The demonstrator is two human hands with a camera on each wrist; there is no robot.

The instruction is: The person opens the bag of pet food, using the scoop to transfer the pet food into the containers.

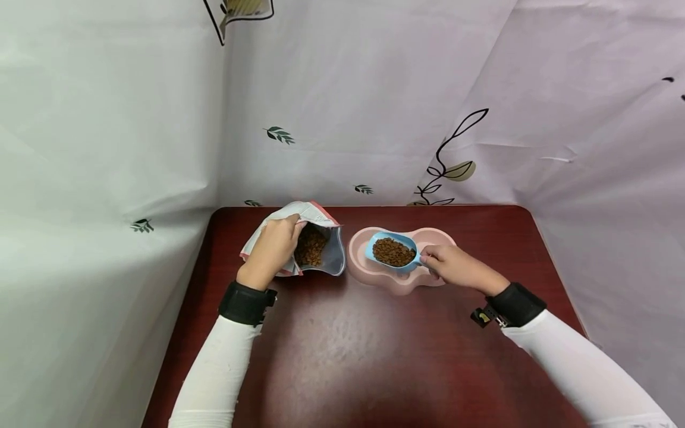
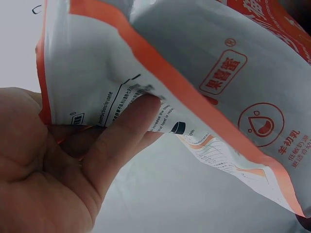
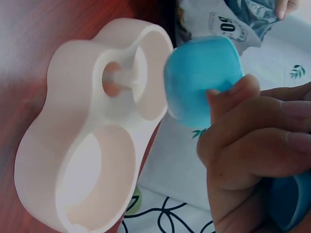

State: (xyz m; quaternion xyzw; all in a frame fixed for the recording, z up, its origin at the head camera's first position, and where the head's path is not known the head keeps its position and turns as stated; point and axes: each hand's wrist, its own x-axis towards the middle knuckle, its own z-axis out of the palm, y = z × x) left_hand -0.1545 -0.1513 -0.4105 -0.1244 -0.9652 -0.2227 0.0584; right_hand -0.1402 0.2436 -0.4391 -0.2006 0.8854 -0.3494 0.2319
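Food bag point(image 1: 334, 249), just left of pink double bowl point(image 1: 369, 278), mouth open toward it; I judge it soft, slick film, best held at the rim, where the left hand point(image 1: 275, 241) pinches it

Blue scoop point(image 1: 408, 241) over the bowl's left basin, right hand point(image 1: 455, 266) curled round its handle; likely light, stiff; grip there, keep level

Kibble point(image 1: 393, 252) heaped in scoop: loose, apt to slide
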